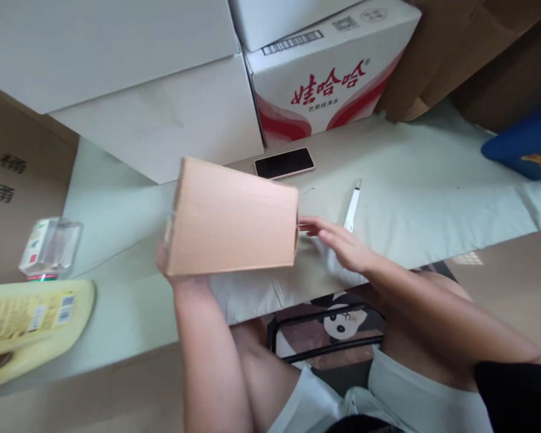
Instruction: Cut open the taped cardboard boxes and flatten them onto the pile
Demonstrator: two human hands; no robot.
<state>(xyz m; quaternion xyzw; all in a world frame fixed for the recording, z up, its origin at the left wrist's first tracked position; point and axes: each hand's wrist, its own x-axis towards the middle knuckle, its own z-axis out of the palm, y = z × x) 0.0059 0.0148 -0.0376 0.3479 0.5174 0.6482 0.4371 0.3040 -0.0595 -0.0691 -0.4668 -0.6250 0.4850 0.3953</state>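
A small plain brown cardboard box (234,222) is held tilted in front of me, its broad side facing up. My left hand (163,260) grips it at the left end and from below; most of those fingers are hidden behind the box. At the box's right end, my right hand (342,243) reaches in with fingers stretched out, the fingertips at the edge of the end flaps. Whether the tips press on a flap is hard to make out. Just beyond that hand, a white utility knife (353,204) lies on the pale cloth-covered table (415,180).
A phone (285,163) lies behind the box. White cartons (175,114) and a red-and-white water carton (324,96) line the back. At left are a clear bottle (56,246) and a yellow jug (40,319). A blue container (523,144) stands at right.
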